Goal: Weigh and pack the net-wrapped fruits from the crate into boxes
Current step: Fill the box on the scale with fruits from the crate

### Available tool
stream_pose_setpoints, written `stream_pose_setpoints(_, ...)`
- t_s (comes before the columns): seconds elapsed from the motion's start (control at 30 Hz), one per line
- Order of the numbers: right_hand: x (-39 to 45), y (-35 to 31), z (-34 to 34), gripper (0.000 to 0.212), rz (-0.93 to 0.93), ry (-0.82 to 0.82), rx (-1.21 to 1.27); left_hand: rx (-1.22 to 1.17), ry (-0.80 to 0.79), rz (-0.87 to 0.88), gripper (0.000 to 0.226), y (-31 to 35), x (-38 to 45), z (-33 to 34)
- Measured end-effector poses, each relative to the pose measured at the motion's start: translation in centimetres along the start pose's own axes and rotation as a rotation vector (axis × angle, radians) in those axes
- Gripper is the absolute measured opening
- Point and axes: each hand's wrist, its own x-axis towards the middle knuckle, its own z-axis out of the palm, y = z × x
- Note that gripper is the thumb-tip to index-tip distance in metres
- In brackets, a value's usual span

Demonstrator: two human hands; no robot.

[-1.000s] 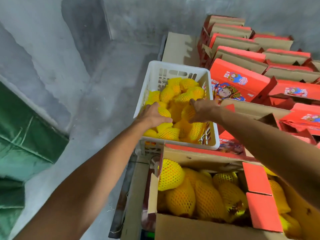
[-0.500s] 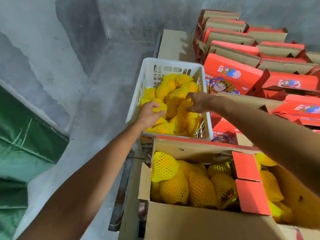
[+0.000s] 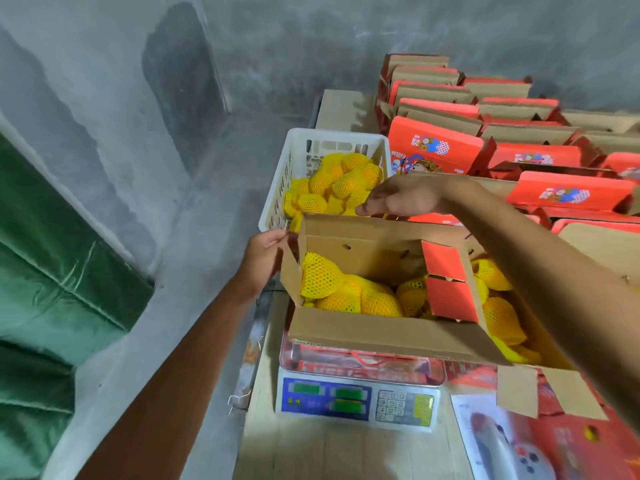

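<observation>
The red boxes (image 3: pixel 540 157) stacked behind carry a cartoon figure and some printed characters, too blurred to read. The scale (image 3: pixel 358 400) shows green displays and a keypad; its numbers are not legible. The open carton (image 3: pixel 381 336) stands on the scale, full of net-wrapped fruits (image 3: pixel 322 277). More lie in the white crate (image 3: pixel 298 147) behind it. The left hand (image 3: pixel 263 254) touches the carton's left flap; its grip I cannot tell. The right hand (image 3: pixel 401 195) hovers over the carton's far edge, fingers loosely bent, holding nothing.
</observation>
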Motion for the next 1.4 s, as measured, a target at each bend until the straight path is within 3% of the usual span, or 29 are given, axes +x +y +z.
stream_pose_setpoints(0.07,-2.4,0.9,0.5,0.044,-0.015,0.115,-0.118,-0.016,0.036,-0.042,0.022,-0.7,-1.2,0.3)
stream_pose_setpoints(0.17,-5.1,3.1,2.2,0.045,-0.031,0.268,-0.036,0.150,0.160,-0.101,0.023,-2.3,-2.9,0.8)
stream_pose_setpoints(0.3,-7.8,7.0,4.2,0.043,0.004,0.501,0.049,0.262,0.199,-0.095,0.030,-4.4,-5.2,1.0)
stream_pose_setpoints(0.5,-9.9,10.4,8.9,0.024,0.035,0.685,0.599,0.384,0.298,-0.043,0.036,-4.3,-7.1,1.7)
stream_pose_setpoints(0.67,-10.7,11.7,13.7,0.039,0.115,0.690,1.119,0.521,0.209,0.075,0.029,-4.4,-8.7,1.8)
stream_pose_setpoints(0.73,-10.8,12.3,15.0,0.039,0.159,0.686,1.219,0.415,0.191,0.042,0.026,-4.3,-9.2,1.4)
stream_pose_setpoints(0.93,-11.2,13.5,16.7,0.051,0.235,0.590,1.201,0.236,0.225,-0.067,0.017,-4.0,-8.9,0.7)
stream_pose_setpoints(1.17,-11.2,12.3,17.8,0.038,0.247,0.652,1.238,0.127,0.223,-0.150,0.015,-4.0,-9.2,0.6)
stream_pose_setpoints(1.33,-10.4,11.4,17.4,0.047,0.274,0.612,1.401,-0.186,0.136,-0.297,0.023,-1.1,-7.8,2.2)
stream_pose_setpoints(1.4,-10.1,11.3,17.3,0.048,0.294,0.588,1.455,-0.265,0.032,-0.329,0.026,-0.2,-7.8,2.7)
